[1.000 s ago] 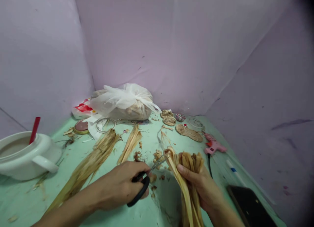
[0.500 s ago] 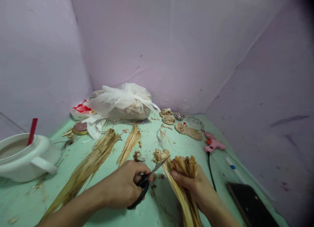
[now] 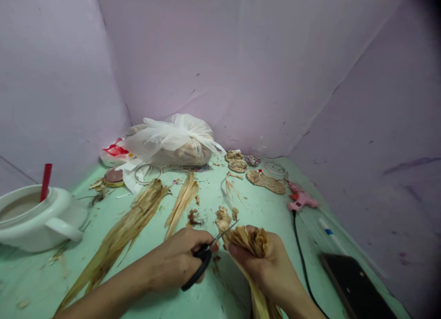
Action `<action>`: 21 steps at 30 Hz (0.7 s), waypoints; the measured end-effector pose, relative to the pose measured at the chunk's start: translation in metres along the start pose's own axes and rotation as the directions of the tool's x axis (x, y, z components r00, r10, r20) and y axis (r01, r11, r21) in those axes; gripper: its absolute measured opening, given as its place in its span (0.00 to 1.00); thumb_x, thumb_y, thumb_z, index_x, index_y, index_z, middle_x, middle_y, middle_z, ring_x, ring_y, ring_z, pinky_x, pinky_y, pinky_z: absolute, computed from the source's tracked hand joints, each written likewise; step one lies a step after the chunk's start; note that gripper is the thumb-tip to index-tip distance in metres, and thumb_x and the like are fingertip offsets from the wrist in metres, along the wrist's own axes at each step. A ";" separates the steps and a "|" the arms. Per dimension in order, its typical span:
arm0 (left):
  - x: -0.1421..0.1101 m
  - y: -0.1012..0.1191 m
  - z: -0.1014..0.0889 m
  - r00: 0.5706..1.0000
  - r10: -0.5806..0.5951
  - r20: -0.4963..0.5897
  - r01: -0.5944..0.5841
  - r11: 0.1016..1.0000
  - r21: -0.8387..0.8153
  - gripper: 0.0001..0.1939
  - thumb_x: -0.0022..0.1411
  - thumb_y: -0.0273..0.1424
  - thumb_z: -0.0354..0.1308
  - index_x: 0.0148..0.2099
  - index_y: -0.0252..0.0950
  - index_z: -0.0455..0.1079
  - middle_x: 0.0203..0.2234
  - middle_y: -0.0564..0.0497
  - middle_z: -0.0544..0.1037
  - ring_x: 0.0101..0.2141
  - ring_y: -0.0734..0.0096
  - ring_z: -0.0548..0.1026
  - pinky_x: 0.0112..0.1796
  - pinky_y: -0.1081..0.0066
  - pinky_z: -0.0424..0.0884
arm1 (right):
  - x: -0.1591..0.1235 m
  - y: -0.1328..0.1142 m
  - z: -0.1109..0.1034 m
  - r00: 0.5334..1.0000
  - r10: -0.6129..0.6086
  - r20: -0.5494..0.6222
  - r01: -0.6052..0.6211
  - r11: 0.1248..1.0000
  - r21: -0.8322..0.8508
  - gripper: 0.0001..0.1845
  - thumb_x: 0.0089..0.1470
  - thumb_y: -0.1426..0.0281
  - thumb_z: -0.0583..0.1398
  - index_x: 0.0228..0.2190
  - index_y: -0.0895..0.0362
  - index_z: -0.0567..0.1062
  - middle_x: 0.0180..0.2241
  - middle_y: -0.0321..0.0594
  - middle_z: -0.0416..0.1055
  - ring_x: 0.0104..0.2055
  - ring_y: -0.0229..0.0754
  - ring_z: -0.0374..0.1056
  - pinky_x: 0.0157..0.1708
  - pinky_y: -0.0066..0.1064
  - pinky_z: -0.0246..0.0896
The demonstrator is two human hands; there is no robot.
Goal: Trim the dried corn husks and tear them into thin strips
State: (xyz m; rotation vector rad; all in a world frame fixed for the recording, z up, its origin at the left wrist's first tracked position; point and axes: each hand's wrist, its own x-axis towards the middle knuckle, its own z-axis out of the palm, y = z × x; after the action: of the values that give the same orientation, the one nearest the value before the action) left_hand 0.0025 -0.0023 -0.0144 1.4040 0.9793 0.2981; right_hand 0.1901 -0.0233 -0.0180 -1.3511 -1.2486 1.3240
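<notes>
**Husk bundle (image 3: pixel 247 238) gathered in your right hand (image 3: pixel 270 264), scissors (image 3: pixel 206 258) angled in from your left hand (image 3: pixel 181 259)**

The green table (image 3: pixel 282 225) carries everything, with the bulkiest items towards its edges, which seems to spare the middle for handwork. The tied white plastic bag (image 3: pixel 172 146) sits against the back wall, apparently out of your way. At the far left stands the white pot (image 3: pixel 43 231), a red stick leaning in its mouth.

A long loose bunch of dried husks (image 3: pixel 132 225) lies slantwise beyond your left forearm, probably parked within reach. The husk bundle is in front of you, right of centre: its folded upper ends poke out above your grip and its long tails hang below. Your right fingers close firmly around it, likely to keep the layers together and present the ends to the steel.

The phone (image 3: pixel 356 284) lies beside your right forearm. Your left hand is curled around the scissors' black handles; their tips reach just beside the husk ends. How far apart the blades stand, and whether they touch husk, you cannot tell from here.

The pink glue gun (image 3: pixel 303 201) rests on the right, its cord trailing towards you, near the braided sole-shaped piece (image 3: pixel 265 182). Smallest, husk scraps (image 3: pixel 223 217) lie just past the blades.
</notes>
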 end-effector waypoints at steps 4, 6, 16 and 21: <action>0.004 -0.006 0.007 0.998 -0.065 0.018 0.067 0.993 -0.096 0.18 0.40 0.26 0.51 0.39 0.35 0.65 0.24 0.54 0.71 0.19 0.77 0.66 0.16 0.79 0.58 | 0.001 -0.005 -0.001 0.998 0.037 0.043 -0.035 0.999 -0.031 0.13 0.37 0.66 0.62 0.14 0.56 0.62 0.15 0.30 0.52 0.19 0.32 0.46 0.18 0.27 0.43; 0.007 -0.006 0.010 0.995 -0.098 0.032 0.101 0.985 -0.136 0.18 0.39 0.26 0.50 0.38 0.35 0.63 0.22 0.54 0.71 0.15 0.78 0.65 0.14 0.79 0.58 | 0.003 -0.006 -0.004 0.999 0.032 0.040 -0.029 0.998 -0.062 0.14 0.37 0.66 0.61 0.14 0.56 0.61 0.15 0.30 0.51 0.19 0.32 0.46 0.18 0.27 0.42; 0.002 0.013 0.002 0.994 -0.051 0.097 0.060 0.995 -0.085 0.17 0.39 0.26 0.51 0.37 0.35 0.63 0.17 0.57 0.68 0.16 0.78 0.63 0.18 0.78 0.56 | 0.010 -0.001 -0.017 0.994 -0.009 0.108 0.004 0.999 0.041 0.12 0.37 0.64 0.64 0.21 0.59 0.67 0.20 0.32 0.58 0.23 0.34 0.52 0.23 0.26 0.48; -0.004 0.017 0.002 0.999 0.040 -0.033 -0.031 0.967 0.252 0.05 0.47 0.27 0.49 0.30 0.37 0.62 0.19 0.57 0.61 0.21 0.77 0.58 0.20 0.76 0.53 | 0.008 -0.001 -0.013 0.990 0.017 0.138 -0.029 0.996 0.085 0.13 0.38 0.64 0.65 0.25 0.60 0.72 0.24 0.36 0.67 0.27 0.38 0.59 0.29 0.29 0.54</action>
State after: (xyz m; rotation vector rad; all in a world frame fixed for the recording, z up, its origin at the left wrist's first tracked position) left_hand 0.0074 -0.0036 0.0021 1.6533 1.0514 0.2327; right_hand 0.2026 -0.0139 -0.0174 -1.2346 -1.2547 1.4918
